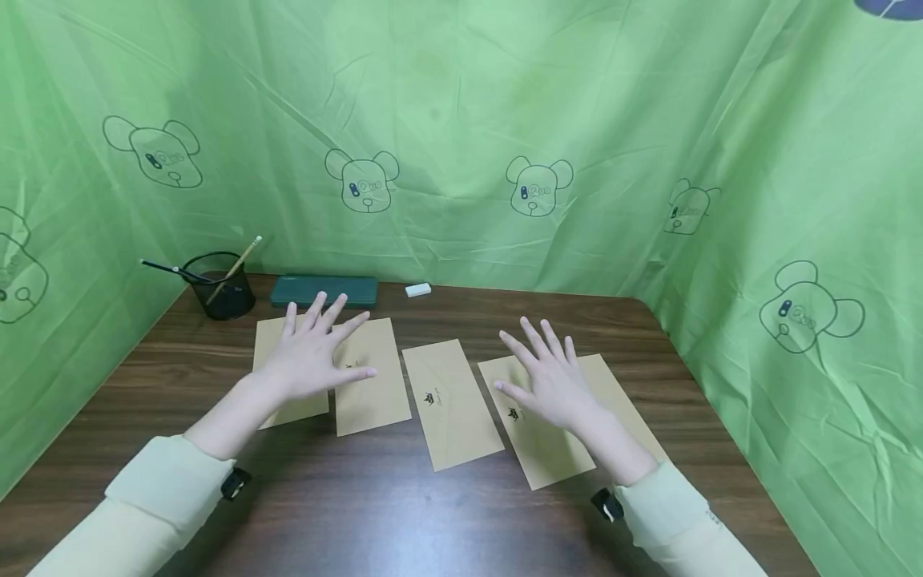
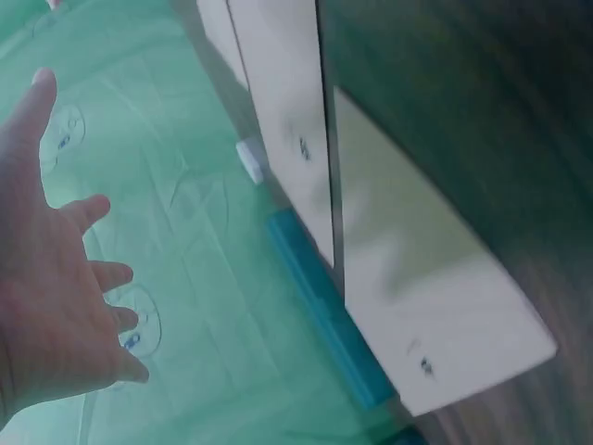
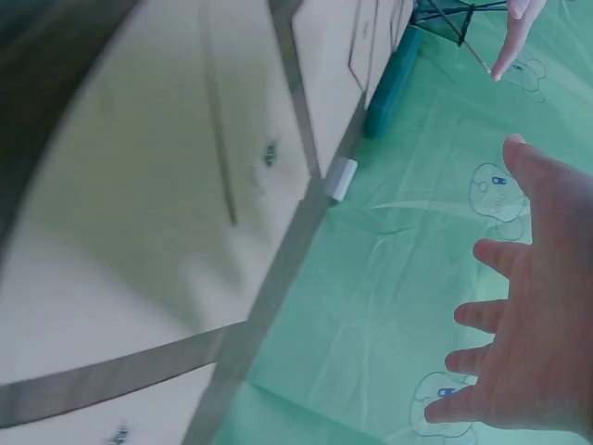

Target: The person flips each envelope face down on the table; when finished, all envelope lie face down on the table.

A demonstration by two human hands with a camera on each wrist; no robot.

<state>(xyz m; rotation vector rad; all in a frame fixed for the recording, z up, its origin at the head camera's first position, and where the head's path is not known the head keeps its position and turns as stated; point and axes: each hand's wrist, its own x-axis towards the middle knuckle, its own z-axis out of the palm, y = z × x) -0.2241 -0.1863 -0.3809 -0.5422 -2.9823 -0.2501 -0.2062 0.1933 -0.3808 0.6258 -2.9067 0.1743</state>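
Several tan paper envelopes lie in a row across the wooden table. My left hand [image 1: 308,359] hovers, fingers spread, over the far-left envelope [image 1: 299,410] and its neighbour [image 1: 375,385], holding nothing. A middle envelope [image 1: 453,409], printed with a small dark crown, lies between the hands. Over the right-hand envelope [image 1: 544,449] and the far-right envelope [image 1: 623,393] hangs my right hand [image 1: 554,389], also spread and holding nothing. Both hands partly cover the envelopes under them in the head view. The left wrist view shows straight fingers [image 2: 88,211] apart from the paper; so does the right [image 3: 500,255].
At the back left stands a black mesh pen cup [image 1: 229,298] with a pencil and a dark pen. A dark green case [image 1: 324,290] and a white eraser [image 1: 418,290] lie along the back edge. Green curtain [image 1: 447,96] encloses the table's back and sides.
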